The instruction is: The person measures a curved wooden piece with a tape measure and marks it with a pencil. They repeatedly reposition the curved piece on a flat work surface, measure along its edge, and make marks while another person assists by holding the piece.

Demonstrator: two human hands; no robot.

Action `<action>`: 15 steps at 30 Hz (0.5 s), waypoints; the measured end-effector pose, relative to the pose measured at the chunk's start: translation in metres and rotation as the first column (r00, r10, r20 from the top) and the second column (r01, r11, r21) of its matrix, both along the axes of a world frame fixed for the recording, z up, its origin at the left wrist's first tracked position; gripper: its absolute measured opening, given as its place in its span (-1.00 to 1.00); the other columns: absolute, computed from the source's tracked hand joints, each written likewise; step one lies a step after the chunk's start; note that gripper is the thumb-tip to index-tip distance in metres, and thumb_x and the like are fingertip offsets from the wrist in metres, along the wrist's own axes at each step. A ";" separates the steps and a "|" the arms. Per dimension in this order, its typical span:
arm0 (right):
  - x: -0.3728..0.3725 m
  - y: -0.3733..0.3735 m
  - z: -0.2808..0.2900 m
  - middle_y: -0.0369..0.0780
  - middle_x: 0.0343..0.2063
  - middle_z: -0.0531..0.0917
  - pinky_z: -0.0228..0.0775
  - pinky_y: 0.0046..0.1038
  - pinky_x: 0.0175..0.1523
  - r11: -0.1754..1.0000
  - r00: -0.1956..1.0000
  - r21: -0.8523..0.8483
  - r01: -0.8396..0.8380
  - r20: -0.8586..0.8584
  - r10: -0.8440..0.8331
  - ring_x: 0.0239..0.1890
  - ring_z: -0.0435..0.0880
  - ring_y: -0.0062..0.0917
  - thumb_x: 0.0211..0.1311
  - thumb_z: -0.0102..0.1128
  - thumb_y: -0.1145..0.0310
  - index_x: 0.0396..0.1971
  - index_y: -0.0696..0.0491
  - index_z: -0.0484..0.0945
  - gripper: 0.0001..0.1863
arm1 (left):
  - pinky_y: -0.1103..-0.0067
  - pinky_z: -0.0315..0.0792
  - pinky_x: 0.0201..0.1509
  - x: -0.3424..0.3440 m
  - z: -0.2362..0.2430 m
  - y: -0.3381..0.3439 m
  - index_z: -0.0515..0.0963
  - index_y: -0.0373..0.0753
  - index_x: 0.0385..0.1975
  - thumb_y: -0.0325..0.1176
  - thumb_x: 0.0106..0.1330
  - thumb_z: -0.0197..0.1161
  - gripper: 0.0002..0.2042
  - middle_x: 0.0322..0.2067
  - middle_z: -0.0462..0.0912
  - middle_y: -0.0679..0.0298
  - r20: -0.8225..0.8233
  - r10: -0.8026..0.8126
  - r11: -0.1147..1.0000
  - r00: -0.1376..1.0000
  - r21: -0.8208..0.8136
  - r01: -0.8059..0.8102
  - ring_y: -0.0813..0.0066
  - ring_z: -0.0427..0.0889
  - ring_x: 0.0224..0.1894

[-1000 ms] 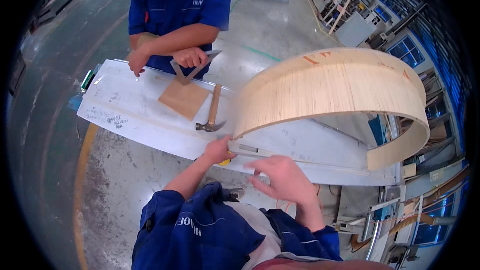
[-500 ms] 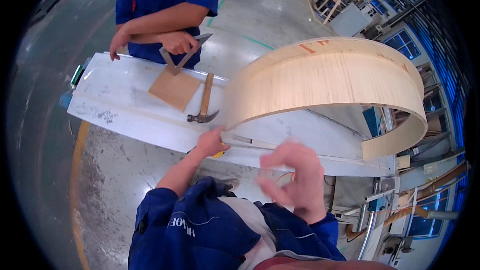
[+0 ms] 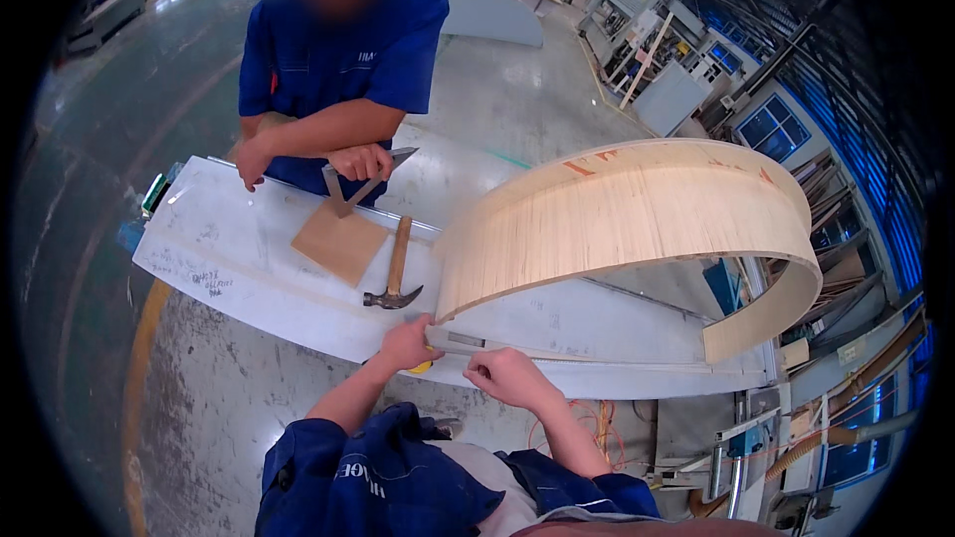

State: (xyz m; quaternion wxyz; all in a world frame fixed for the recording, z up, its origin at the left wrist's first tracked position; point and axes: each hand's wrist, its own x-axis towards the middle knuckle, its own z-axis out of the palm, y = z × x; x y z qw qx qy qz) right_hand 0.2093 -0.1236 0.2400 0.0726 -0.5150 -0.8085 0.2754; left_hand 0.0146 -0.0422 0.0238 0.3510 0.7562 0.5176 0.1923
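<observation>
I grip a tape measure (image 3: 422, 367) in my left hand (image 3: 405, 345) at the near edge of a white tabletop (image 3: 254, 234), its yellow, rounded side peeking out beneath my palm. My right hand (image 3: 509, 376), fingers curled, sits near it to the right, though whether it pinches anything I cannot tell. Just beyond my left fingertips stands the end of a pale, curved wooden band (image 3: 627, 204).

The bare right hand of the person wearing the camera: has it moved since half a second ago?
Yes: against the wooden-handled claw hammer on the long white table, the right hand has moved left, closer to the bare left hand.
</observation>
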 end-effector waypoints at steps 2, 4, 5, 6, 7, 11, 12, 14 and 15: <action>0.014 0.000 -0.028 -0.06 -0.45 0.73 0.55 -0.21 -0.21 0.997 0.999 -0.076 -0.013 0.051 0.017 -0.36 0.72 -0.13 0.31 0.30 0.24 -0.31 0.13 0.66 -0.77 | 0.24 0.59 -0.10 0.000 0.004 -0.002 0.42 -0.03 0.12 0.07 -0.02 0.55 -0.29 -0.40 0.77 0.25 0.001 -0.015 1.000 1.000 -0.020 0.015 0.08 0.75 -0.24; 0.023 -0.001 -0.052 -0.04 -0.44 0.73 0.55 -0.22 -0.19 0.991 0.997 -0.130 -0.022 0.067 0.031 -0.35 0.72 -0.12 0.32 0.29 0.21 -0.30 0.13 0.65 -0.74 | 0.24 0.59 -0.11 -0.002 0.000 -0.001 0.42 -0.04 0.12 0.08 -0.01 0.54 -0.30 -0.41 0.77 0.25 -0.004 -0.009 1.000 1.000 -0.017 0.009 0.09 0.75 -0.24; 0.026 -0.003 -0.061 -0.03 -0.44 0.73 0.55 -0.22 -0.19 0.989 0.998 -0.145 -0.021 0.062 0.030 -0.34 0.72 -0.11 0.32 0.29 0.19 -0.30 0.14 0.65 -0.73 | 0.23 0.59 -0.11 -0.003 -0.003 -0.001 0.42 -0.04 0.12 0.08 -0.01 0.54 -0.30 -0.42 0.77 0.26 -0.005 -0.008 1.000 1.000 -0.016 0.008 0.09 0.75 -0.24; 0.029 -0.006 -0.068 -0.02 -0.43 0.73 0.55 -0.21 -0.18 0.987 0.998 -0.160 -0.018 0.059 0.028 -0.33 0.72 -0.10 0.32 0.29 0.18 -0.29 0.14 0.65 -0.72 | 0.23 0.59 -0.12 -0.003 -0.003 -0.002 0.42 -0.05 0.11 0.08 0.00 0.54 -0.30 -0.41 0.77 0.26 -0.004 -0.010 1.000 1.000 -0.017 0.010 0.09 0.75 -0.24; 0.030 -0.009 -0.072 -0.02 -0.42 0.73 0.55 -0.21 -0.18 0.984 0.998 -0.177 -0.004 0.066 0.016 -0.32 0.72 -0.10 0.32 0.29 0.18 -0.29 0.14 0.65 -0.71 | 0.23 0.59 -0.12 -0.003 -0.002 -0.002 0.42 -0.05 0.11 0.08 0.00 0.54 -0.31 -0.41 0.77 0.26 -0.002 -0.013 1.000 1.000 -0.018 0.013 0.09 0.75 -0.24; 0.034 -0.018 -0.090 -0.02 -0.40 0.74 0.55 -0.22 -0.18 0.974 0.997 -0.225 0.024 0.072 -0.008 -0.31 0.73 -0.11 0.32 0.28 0.16 -0.26 0.14 0.66 -0.70 | 0.23 0.59 -0.12 -0.003 0.004 -0.003 0.42 -0.07 0.09 0.07 0.01 0.54 -0.32 -0.40 0.77 0.25 0.023 -0.030 0.998 0.999 -0.060 0.031 0.08 0.75 -0.23; 0.034 -0.018 -0.095 -0.02 -0.40 0.74 0.55 -0.22 -0.17 0.973 0.998 -0.232 0.018 0.065 -0.003 -0.31 0.73 -0.11 0.32 0.28 0.16 -0.26 0.14 0.66 -0.69 | 0.23 0.59 -0.13 -0.004 0.005 -0.003 0.42 -0.07 0.09 0.07 0.01 0.54 -0.32 -0.40 0.78 0.25 0.018 -0.025 0.998 1.000 -0.056 0.026 0.07 0.75 -0.23; 0.032 -0.021 -0.103 -0.02 -0.39 0.74 0.55 -0.23 -0.17 0.964 0.997 -0.261 0.045 0.072 -0.027 -0.30 0.74 -0.13 0.32 0.27 0.17 -0.25 0.15 0.66 -0.69 | 0.23 0.59 -0.14 -0.007 0.006 -0.003 0.42 -0.06 0.08 0.06 0.02 0.54 -0.33 -0.40 0.78 0.25 0.008 -0.014 0.999 1.000 -0.047 0.015 0.07 0.75 -0.23; 0.032 -0.023 -0.105 -0.02 -0.39 0.74 0.55 -0.23 -0.16 0.960 0.996 -0.274 0.061 0.083 -0.039 -0.30 0.74 -0.14 0.32 0.27 0.17 -0.24 0.15 0.66 -0.69 | 0.23 0.59 -0.14 -0.006 0.006 -0.003 0.42 -0.06 0.09 0.07 0.02 0.54 -0.33 -0.40 0.78 0.24 0.012 -0.015 0.999 1.000 -0.044 0.015 0.07 0.75 -0.23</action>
